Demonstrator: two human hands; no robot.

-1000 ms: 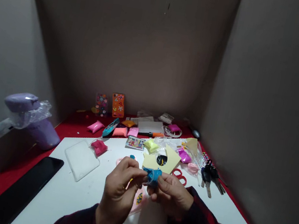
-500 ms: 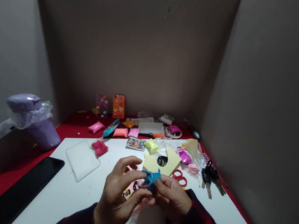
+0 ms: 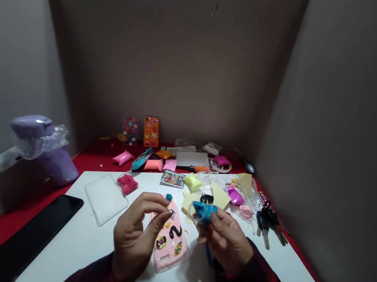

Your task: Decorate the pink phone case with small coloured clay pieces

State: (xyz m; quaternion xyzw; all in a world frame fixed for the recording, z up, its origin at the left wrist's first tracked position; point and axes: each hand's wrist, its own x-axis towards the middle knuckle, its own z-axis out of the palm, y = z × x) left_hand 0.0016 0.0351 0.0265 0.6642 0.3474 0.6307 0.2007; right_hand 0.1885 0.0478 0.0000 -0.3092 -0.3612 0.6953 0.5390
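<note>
My right hand (image 3: 228,235) grips an opened clear packet of blue clay (image 3: 208,210) between thumb and fingers. My left hand (image 3: 139,234) is curled, and a small piece of blue clay (image 3: 169,197) shows at its fingertips; exactly how the fingers hold it is partly hidden. Below and between the hands a pink phone case (image 3: 168,254) lies on the white board, decorated with a black squiggle, a doughnut shape and other small clay shapes. The left fingers cover part of its left edge.
A clear case (image 3: 105,200) and a dark phone (image 3: 32,240) lie to the left. Pale yellow paper (image 3: 220,196), several clay packets such as the red one (image 3: 127,184), and keys (image 3: 265,222) lie beyond and right. A purple device (image 3: 56,164) stands far left.
My hands have moved apart. The left has drawn away leftward with a bit of blue clay at its fingertips; the right has lifted the packet slightly. The pink case is now more visible.
</note>
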